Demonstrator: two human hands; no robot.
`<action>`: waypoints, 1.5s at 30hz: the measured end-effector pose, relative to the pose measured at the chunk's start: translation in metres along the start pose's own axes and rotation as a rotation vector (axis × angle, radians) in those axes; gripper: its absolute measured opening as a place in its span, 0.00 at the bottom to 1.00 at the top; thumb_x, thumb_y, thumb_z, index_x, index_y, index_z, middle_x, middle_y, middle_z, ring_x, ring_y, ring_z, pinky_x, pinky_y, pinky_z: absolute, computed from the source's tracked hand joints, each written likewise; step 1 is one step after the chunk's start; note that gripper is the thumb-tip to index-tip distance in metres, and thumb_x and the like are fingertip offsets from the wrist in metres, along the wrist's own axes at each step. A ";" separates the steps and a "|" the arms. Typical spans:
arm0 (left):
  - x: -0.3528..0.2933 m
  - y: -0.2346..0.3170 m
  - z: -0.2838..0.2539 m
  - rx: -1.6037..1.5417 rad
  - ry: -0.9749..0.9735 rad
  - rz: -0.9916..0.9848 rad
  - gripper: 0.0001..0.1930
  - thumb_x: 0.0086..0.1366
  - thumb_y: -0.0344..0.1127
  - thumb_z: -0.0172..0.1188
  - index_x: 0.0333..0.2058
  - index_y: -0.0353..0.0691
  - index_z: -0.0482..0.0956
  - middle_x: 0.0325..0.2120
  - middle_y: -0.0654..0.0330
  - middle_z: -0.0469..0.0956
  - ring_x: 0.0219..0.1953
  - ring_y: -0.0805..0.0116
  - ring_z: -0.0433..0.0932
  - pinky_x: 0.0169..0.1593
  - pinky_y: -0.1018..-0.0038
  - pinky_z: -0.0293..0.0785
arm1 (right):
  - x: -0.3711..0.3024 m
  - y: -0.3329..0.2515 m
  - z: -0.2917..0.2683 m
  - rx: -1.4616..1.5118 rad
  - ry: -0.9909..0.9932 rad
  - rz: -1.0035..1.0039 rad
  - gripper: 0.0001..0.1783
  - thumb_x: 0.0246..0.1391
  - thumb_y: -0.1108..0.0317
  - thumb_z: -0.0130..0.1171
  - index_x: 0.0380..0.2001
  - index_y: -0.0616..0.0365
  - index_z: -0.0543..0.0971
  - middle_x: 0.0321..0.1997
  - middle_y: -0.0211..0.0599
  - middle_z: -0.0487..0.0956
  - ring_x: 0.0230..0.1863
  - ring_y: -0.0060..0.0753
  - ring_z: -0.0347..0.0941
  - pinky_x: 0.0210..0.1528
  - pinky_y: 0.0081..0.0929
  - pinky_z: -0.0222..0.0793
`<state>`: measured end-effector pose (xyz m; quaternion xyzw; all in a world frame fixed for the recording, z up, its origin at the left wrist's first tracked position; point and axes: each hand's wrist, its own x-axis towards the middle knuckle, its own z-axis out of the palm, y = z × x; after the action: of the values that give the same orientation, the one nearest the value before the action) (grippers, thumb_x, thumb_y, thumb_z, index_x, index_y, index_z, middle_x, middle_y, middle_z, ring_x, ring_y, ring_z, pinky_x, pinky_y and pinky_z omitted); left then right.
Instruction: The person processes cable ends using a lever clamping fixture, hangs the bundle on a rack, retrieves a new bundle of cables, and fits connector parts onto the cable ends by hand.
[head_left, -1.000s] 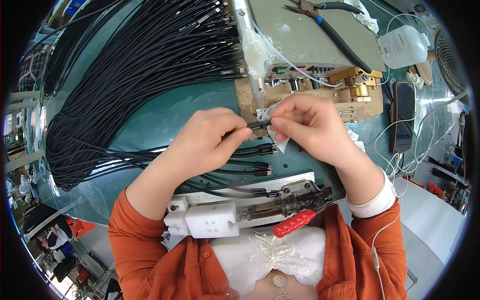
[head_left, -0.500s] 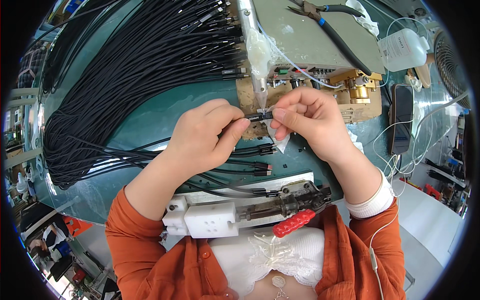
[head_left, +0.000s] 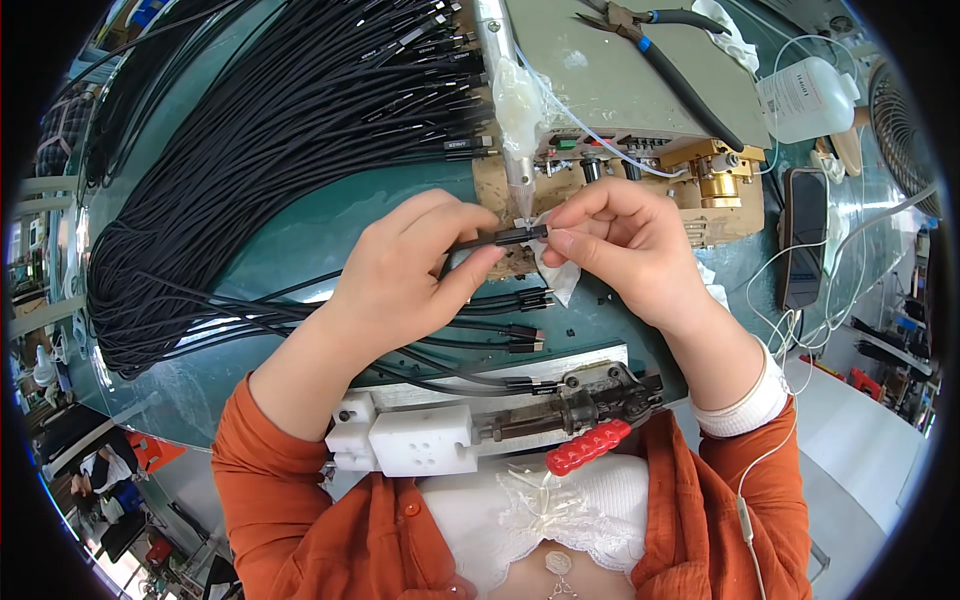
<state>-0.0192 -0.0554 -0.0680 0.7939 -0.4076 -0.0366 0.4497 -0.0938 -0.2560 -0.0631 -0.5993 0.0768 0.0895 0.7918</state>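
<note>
A black cable's connector (head_left: 518, 237) lies level under the tip of a metal dispensing nozzle (head_left: 520, 190); whether they touch I cannot tell. My right hand (head_left: 625, 245) pinches the connector's right end between thumb and index finger. On the other side, my left hand (head_left: 405, 265) has its thumb and index finger apart, with the cable running through the gap between them. White tissue (head_left: 562, 280) hangs just below the connector, beside my right fingertips.
A large bundle of black cables (head_left: 230, 150) covers the left. Nearer me sits a toggle clamp with a red handle (head_left: 588, 447) and a white block (head_left: 425, 440). Behind my right hand stands a control box (head_left: 620, 90) bearing pliers (head_left: 670, 75). A bottle (head_left: 808, 98) and phone (head_left: 803, 235) are rightward.
My left thumb and index finger have parted from their pinch on the connector, baring the cable between them. My right hand keeps its pinch, nearly in the same place.
</note>
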 end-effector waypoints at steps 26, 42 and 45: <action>-0.009 0.015 -0.003 -0.076 -0.086 0.258 0.08 0.48 0.26 0.63 0.30 0.36 0.78 0.15 0.59 0.68 0.15 0.63 0.66 0.19 0.72 0.61 | -0.011 -0.011 0.000 -0.749 -0.266 -0.578 0.06 0.44 0.74 0.62 0.24 0.60 0.73 0.21 0.38 0.73 0.23 0.43 0.71 0.24 0.31 0.66; -0.017 0.030 -0.048 0.408 -0.492 -0.133 0.08 0.47 0.28 0.63 0.29 0.36 0.77 0.28 0.56 0.72 0.34 0.55 0.72 0.38 0.67 0.69 | -0.012 -0.025 -0.007 -0.659 -0.704 -0.253 0.14 0.41 0.65 0.68 0.26 0.62 0.76 0.21 0.35 0.73 0.21 0.32 0.70 0.22 0.26 0.64; -0.025 0.033 -0.040 0.406 -0.505 -0.166 0.09 0.48 0.27 0.61 0.29 0.35 0.74 0.29 0.56 0.71 0.36 0.54 0.71 0.40 0.65 0.68 | -0.014 -0.025 -0.006 -0.684 -0.670 -0.242 0.12 0.42 0.66 0.68 0.27 0.62 0.77 0.22 0.35 0.75 0.22 0.30 0.71 0.21 0.25 0.64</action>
<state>-0.0392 -0.0196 -0.0270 0.8636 -0.4392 -0.1866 0.1629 -0.1012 -0.2691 -0.0377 -0.7676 -0.2860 0.2050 0.5357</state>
